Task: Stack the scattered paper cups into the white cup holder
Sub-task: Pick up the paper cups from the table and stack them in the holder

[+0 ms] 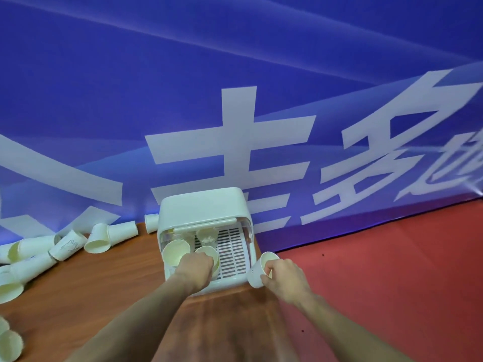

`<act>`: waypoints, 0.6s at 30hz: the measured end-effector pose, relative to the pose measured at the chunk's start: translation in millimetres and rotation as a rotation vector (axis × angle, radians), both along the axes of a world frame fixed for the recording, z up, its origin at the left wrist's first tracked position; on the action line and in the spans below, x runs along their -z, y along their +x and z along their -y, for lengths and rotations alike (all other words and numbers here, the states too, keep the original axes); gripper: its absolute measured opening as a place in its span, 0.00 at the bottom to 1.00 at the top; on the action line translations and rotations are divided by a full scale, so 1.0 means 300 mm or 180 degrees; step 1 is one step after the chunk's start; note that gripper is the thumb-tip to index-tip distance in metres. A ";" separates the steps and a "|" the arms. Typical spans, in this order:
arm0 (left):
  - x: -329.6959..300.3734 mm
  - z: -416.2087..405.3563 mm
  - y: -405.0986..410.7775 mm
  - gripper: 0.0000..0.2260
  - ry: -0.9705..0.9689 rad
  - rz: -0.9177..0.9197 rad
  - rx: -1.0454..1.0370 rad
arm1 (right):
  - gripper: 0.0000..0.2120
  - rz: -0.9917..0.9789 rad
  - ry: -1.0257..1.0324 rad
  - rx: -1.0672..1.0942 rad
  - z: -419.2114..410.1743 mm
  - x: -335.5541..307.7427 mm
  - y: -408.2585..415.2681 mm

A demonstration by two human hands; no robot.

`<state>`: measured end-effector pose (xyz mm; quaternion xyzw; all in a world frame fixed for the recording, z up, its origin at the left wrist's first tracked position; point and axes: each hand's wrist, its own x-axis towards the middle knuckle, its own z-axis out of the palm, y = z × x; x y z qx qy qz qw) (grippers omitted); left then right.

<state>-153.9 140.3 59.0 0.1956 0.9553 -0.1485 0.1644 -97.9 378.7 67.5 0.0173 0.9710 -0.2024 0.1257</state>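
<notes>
The white cup holder (pixel 202 205) stands on the wooden table with its clear front open and a slotted white tray (pixel 232 250) inside. Several paper cups sit in it, among them a wide-mouthed one (pixel 175 251) at the front left. My left hand (pixel 194 269) reaches into the holder and grips a cup (pixel 209 253) at the tray's front. My right hand (pixel 283 279) holds another paper cup (pixel 258 270) just outside the holder's right front corner, tilted, mouth up. Many scattered cups (pixel 98 239) lie on the table to the left.
Blue banner wall (pixel 235 87) with large white characters rises right behind the table. A red floor (pixel 392 270) lies to the right of the table edge. More cups (pixel 9 344) lie at the near left edge.
</notes>
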 end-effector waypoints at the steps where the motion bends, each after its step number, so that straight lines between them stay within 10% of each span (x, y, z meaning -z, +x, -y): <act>1: 0.011 0.003 -0.004 0.12 0.0003 0.0007 -0.0006 | 0.09 -0.0010 -0.0015 0.0055 -0.004 0.007 0.006; 18: -0.058 0.061 -0.007 0.17 0.0514 -0.0033 -0.0096 | 0.10 -0.0227 0.0097 -0.0223 0.109 -0.080 -0.042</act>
